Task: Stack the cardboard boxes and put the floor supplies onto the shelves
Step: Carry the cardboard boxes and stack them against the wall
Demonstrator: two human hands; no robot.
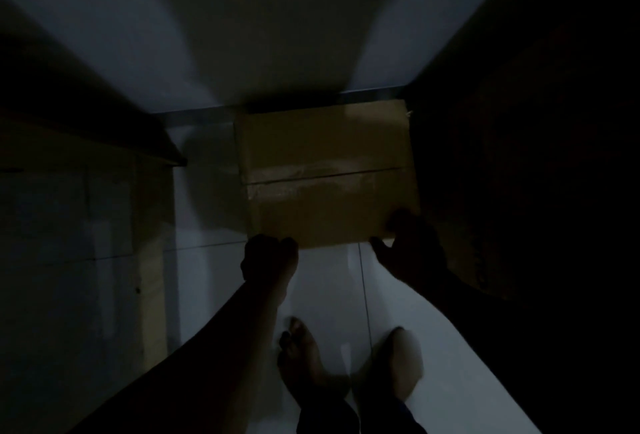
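The box (327,173) at centre frame is matt brown cardboard, with glossy clear tape (322,179) along its seam. The floor (332,281) below is smooth pale tile, faintly shiny.

The cardboard box (325,173) is brown and closed. Its top flaps meet in a seam sealed with glossy clear tape running side to side. It lies level and slightly askew, its far edge close to the foot of the back wall (104,52). The left hand (268,257) grips its near left corner. The right hand (408,250) grips its near right corner, thumb on top. A second cardboard box (152,260), dim and upright, stands farther from the wall, off to the left.
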